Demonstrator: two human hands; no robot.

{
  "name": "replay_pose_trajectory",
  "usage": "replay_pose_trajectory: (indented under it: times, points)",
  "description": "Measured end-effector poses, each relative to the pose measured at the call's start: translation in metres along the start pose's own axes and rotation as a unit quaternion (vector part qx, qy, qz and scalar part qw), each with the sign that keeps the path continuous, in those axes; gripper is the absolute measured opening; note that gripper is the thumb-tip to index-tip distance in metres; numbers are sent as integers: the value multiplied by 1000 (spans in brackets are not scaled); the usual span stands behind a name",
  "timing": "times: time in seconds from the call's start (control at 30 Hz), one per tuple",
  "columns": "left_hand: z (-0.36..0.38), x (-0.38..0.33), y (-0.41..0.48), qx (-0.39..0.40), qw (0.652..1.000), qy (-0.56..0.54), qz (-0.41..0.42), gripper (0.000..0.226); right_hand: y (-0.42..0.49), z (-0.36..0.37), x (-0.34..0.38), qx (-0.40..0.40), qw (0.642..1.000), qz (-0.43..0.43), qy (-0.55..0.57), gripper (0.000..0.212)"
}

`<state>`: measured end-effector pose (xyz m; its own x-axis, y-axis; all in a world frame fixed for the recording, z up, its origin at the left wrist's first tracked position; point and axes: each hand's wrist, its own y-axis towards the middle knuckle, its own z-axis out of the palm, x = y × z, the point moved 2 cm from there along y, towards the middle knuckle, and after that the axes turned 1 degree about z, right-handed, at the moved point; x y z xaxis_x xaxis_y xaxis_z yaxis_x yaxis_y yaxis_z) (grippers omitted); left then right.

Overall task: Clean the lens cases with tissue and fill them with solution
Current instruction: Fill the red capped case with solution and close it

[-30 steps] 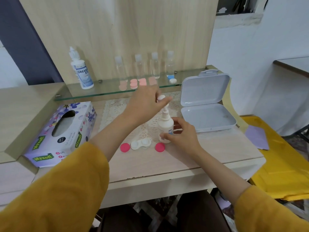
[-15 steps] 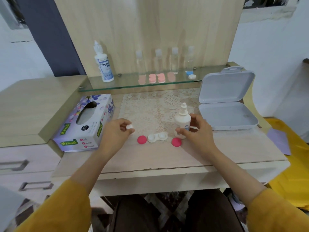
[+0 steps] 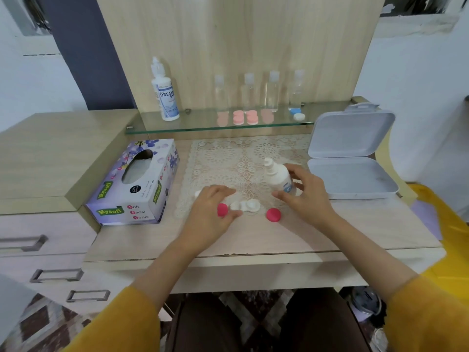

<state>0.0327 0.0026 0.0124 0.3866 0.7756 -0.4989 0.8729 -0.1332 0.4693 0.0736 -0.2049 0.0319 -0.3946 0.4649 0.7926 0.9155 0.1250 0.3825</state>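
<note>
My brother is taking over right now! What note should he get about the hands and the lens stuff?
Left hand: open, fingers stretched over the left pink lid, thumb by the white lens case.
Right hand: holds the small solution bottle, tilted, nozzle bare; its white cap lies beside the left hand.
Right pink lid lies on the desk, right of the case.
Done: case and bottle are open. Wiped or not: cannot tell.
Left: fill both wells with solution.
</note>
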Motion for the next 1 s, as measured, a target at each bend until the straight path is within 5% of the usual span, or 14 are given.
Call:
replay_pose_trajectory:
  times: [0.1,0.37,1.0]
  points:
    - [14,4,0,61,997,-20,-51,49,7,0,1,45,990,-70,-117,50]
    - [12,8,0,18,992,-95,-81,21,18,9,-1,96,916,-259,-291,53]
    - [8,0,-3,-2,995,-82,-59,17,35,13,19,94,840,-368,-387,58]
